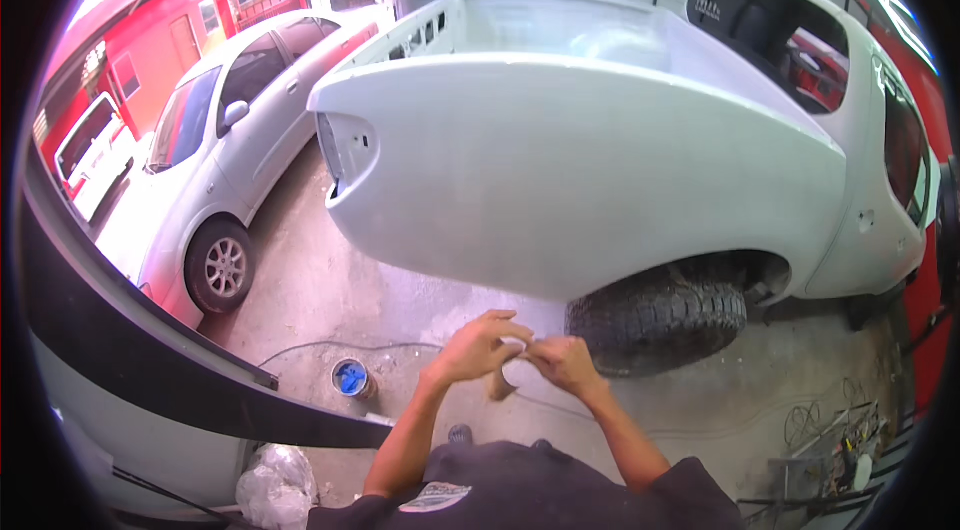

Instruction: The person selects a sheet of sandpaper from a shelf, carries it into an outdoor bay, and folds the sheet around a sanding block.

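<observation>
My left hand (481, 347) and my right hand (568, 363) meet in front of my chest, fingertips nearly touching. Between them hangs a small curled tan sheet (498, 385), perhaps sandpaper; blur hides its exact kind. The fingers of the left hand curve over its top, and the right thumb and fingers pinch at its upper side. Beyond my hands stands a pickup truck with a pale, dull-coated bed side panel (570, 170). Its rear tyre (667, 320) shows below the wheel arch, just past my right hand. The tail-light opening (349, 147) has no lamp in it.
An open can (351, 378) with blue material inside stands on the concrete floor, near a cable (322, 344). A silver car (247, 109) is parked at left. A dark curved panel edge (187, 357) runs beside me. Wires and tools (840, 447) lie at lower right, clear plastic (277, 489) at lower left.
</observation>
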A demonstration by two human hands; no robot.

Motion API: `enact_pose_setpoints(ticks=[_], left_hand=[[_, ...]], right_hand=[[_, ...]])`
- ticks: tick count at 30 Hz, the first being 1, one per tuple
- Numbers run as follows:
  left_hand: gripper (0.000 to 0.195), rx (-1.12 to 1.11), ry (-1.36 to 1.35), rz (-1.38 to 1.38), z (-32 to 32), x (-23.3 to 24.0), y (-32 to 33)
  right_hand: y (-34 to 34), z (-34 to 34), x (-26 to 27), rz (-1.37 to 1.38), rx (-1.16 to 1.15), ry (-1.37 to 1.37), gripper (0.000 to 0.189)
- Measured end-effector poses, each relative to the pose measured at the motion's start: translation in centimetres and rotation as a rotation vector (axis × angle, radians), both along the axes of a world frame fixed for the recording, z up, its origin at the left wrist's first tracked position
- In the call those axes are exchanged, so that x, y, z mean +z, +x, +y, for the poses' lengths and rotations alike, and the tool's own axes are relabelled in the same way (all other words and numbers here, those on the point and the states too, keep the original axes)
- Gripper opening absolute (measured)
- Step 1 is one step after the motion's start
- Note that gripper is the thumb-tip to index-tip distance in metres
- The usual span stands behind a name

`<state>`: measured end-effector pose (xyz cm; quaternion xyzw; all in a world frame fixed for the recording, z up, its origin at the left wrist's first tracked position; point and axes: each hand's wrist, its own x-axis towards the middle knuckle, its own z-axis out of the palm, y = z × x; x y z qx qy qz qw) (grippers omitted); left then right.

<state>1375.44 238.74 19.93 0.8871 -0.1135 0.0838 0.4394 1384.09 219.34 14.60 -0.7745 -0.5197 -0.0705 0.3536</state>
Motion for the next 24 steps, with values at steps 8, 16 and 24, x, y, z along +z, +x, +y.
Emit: enact_pose_setpoints(ticks=[8, 16, 24], left_hand=[[0.017, -0.015, -0.117, 0.008, 0.5, 5.3, -0.4], [0.011, 0.199, -0.086, -0.132, -1.1, 1.5, -0.9], [0.009, 0.416, -0.001, -0.249, -1.4, -0.1, -1.1]], right_hand=[[1.2, 0.4, 5.9, -0.159, 0.070, 0.042, 0.020], [-1.0, 0.2, 3.9, 0.393, -0.062, 0.201, 0.019], [-1.6, 1.2, 6.5, 0.915, 0.005, 0.141, 0.031]])
